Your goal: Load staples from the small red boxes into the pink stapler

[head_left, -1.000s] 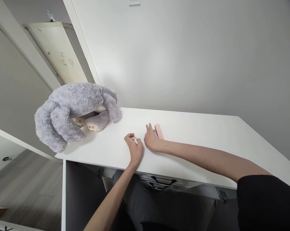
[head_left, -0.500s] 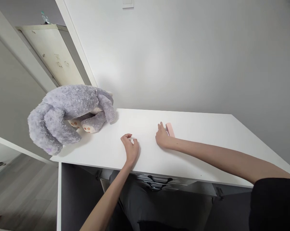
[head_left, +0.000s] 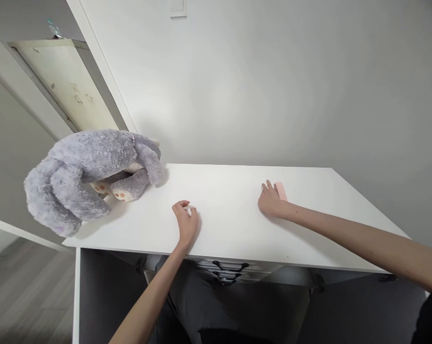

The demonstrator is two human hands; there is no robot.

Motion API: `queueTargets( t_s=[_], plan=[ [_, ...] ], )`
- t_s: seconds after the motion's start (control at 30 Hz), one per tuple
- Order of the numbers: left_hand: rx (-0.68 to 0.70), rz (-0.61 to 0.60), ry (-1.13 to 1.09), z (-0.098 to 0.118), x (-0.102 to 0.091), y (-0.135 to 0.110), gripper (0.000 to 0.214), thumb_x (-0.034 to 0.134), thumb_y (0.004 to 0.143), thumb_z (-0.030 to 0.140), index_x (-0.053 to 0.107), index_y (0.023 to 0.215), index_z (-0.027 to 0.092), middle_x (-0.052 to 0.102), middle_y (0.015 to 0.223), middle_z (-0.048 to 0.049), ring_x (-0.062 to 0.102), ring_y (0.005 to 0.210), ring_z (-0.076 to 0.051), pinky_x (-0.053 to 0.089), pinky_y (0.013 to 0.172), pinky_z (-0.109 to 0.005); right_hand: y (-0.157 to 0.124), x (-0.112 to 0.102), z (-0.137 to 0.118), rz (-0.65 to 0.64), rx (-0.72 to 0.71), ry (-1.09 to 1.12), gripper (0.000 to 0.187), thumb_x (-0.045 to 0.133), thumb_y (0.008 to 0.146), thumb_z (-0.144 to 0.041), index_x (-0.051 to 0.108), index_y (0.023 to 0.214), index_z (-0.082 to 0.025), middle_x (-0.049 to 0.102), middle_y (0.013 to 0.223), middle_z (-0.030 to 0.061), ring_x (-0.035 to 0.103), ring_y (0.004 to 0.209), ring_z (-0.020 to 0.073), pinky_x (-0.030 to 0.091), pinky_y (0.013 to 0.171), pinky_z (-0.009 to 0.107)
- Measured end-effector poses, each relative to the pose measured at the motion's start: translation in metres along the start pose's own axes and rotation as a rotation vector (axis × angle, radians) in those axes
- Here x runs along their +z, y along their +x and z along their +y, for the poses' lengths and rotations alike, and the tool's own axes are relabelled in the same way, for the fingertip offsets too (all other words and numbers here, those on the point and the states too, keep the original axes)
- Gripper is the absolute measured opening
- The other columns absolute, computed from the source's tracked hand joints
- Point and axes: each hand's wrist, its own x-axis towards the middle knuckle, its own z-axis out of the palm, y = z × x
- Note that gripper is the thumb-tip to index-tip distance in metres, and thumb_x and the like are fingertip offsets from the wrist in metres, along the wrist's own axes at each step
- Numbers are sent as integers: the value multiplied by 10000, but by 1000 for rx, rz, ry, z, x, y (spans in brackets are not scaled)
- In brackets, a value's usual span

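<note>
My right hand (head_left: pixel 270 198) lies low over the right half of the white tabletop (head_left: pixel 223 215). Its fingers rest against the left side of a small pink oblong thing that looks like a stapler (head_left: pixel 280 191); the hand covers part of it, and the thumb is hidden. My left hand (head_left: pixel 186 221) rests on its side near the middle of the top, fingers curled in. Between its thumb and forefinger shows a tiny whitish bit, too small to name.
A big grey-purple plush animal (head_left: pixel 94 155) is slumped over the left end of the tabletop. Behind the top rises a white wall (head_left: pixel 258 95) with a switch plate (head_left: pixel 178 8). Drawers with black handles (head_left: pixel 230 266) sit under the front edge, above my legs.
My right hand has moved to the right along the tabletop, and the pink stapler has gone with it. My left hand keeps its curled pose. The view has shifted slightly.
</note>
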Motion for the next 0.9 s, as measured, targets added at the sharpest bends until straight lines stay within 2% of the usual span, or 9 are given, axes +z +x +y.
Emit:
queueTargets(
  t_s=[0.13, 0.27, 0.4, 0.5, 0.6, 0.7, 0.8, 0.9],
  plan=[
    [-6, -10, 8, 1, -1, 1, 265, 579, 840, 102, 497, 1061, 223, 498, 1162, -64, 530, 1023, -217, 479, 944, -437, -3, -18, 11, -46, -41, -40, 117, 727, 754, -221, 808, 836, -204, 785, 1074, 248, 565, 1390, 480, 135, 1279, 722],
    [-11, -13, 13, 2, -2, 1, 254, 576, 847, 108, 495, 1059, 223, 498, 1180, -68, 529, 1022, -214, 482, 948, -439, -13, -34, 5, -55, -140, -23, 127, 678, 878, -229, 795, 905, -188, 776, 1081, 263, 551, 1408, 443, 187, 1276, 679],
    [-21, -8, 13, 2, -1, 1, 251, 581, 853, 115, 501, 1066, 222, 502, 1179, -68, 534, 1018, -212, 488, 939, -433, -54, -35, -16, -78, -270, -4, 243, 604, 974, -237, 748, 1158, -172, 709, 1362, 218, 498, 1485, 354, 288, 1289, 572],
    [-25, -14, 9, 2, -1, 2, 248, 583, 853, 115, 507, 1064, 221, 509, 1175, -70, 536, 1048, -218, 492, 922, -416, -98, -26, -25, -106, -362, -76, 423, 456, 1072, -302, 606, 1435, -145, 580, 1558, 188, 495, 1499, 333, 411, 1231, 542],
    [-32, -27, 5, 1, 0, 2, 237, 591, 855, 121, 518, 1057, 220, 519, 1172, -68, 543, 1052, -217, 494, 907, -399, -135, -16, -19, -54, -332, -87, 473, 415, 1099, -346, 553, 1503, -144, 537, 1608, 160, 514, 1488, 307, 455, 1214, 503],
    [-43, -39, 8, 2, 0, 2, 225, 601, 860, 133, 527, 1055, 219, 530, 1170, -68, 551, 1036, -214, 491, 907, -397, -158, -8, -6, 62, -257, -44, 479, 417, 1099, -363, 552, 1508, -153, 559, 1590, 148, 537, 1468, 310, 455, 1216, 530],
    [-47, -50, 10, 2, -1, 3, 212, 603, 869, 148, 531, 1056, 218, 538, 1172, -72, 554, 1039, -217, 490, 915, -403, -168, -4, 5, 149, -163, 22, 479, 435, 1092, -384, 557, 1507, -177, 576, 1574, 136, 560, 1442, 306, 476, 1202, 523],
    [-52, -56, 13, 2, -1, 5, 195, 604, 874, 162, 534, 1048, 216, 545, 1160, -73, 559, 1025, -217, 491, 909, -406, -167, -1, 10, 178, -118, 68, 486, 437, 1088, -406, 567, 1498, -180, 569, 1579, 132, 549, 1451, 305, 474, 1209, 520]
  ],
)
